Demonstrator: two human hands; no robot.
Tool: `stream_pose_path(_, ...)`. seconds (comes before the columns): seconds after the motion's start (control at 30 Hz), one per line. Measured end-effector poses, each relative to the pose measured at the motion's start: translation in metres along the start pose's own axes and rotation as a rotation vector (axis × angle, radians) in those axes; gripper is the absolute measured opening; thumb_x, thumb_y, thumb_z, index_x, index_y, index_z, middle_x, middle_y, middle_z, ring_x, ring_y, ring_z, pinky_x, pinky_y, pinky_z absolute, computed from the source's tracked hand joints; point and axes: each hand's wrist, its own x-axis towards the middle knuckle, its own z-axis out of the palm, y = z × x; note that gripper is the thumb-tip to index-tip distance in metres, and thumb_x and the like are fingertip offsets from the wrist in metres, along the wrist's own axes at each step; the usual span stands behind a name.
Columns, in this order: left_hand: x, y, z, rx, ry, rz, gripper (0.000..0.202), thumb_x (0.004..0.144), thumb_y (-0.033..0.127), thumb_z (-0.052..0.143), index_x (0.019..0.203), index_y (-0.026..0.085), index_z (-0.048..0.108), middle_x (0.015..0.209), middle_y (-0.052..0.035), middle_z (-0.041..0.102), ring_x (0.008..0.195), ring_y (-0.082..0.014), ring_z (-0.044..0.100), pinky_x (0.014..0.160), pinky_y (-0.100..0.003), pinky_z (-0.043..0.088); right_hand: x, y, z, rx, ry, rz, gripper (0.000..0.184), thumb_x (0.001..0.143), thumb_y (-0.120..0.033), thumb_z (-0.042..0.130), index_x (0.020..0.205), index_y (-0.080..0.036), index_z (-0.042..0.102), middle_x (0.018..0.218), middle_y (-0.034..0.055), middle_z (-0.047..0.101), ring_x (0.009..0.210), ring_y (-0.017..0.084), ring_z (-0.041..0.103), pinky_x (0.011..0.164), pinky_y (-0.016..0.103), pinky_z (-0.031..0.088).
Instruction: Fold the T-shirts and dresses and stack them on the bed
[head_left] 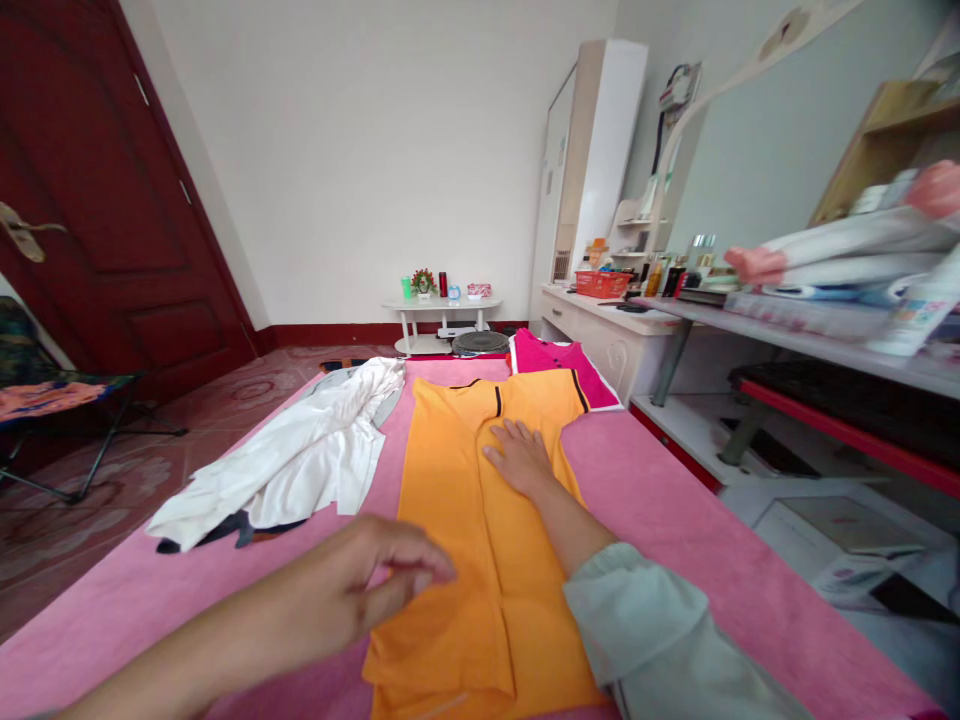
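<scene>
An orange shirt lies folded lengthwise on the pink bed cover, its black-trimmed sleeve at the far end. My right hand rests flat on the shirt's upper part, fingers stretched out and pointing away from me. My left hand hovers near the shirt's left edge, close to the camera. Its fingers are loosely curled and apart, and I see nothing in them.
A pile of white garments lies to the left on the bed. A magenta garment lies beyond the orange one. A cluttered desk stands at the right, a small white table by the far wall, a folding chair at left.
</scene>
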Motion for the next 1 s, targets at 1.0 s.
stream_pose_path(1.0, 0.161, -0.097, 0.033, 0.575, 0.331, -0.015, 0.055, 0.092, 0.049, 0.033, 0.139, 0.023, 0.040, 0.150, -0.0095, 0.030, 0.138, -0.0284, 0.024, 0.111, -0.049, 0.019, 0.083, 0.129, -0.070, -0.100, 0.053, 0.612, 0.027, 0.070, -0.038, 0.065, 0.086, -0.016, 0.066, 0.093, 0.0121, 0.067, 0.089, 0.027, 0.064, 0.070, 0.032, 0.047)
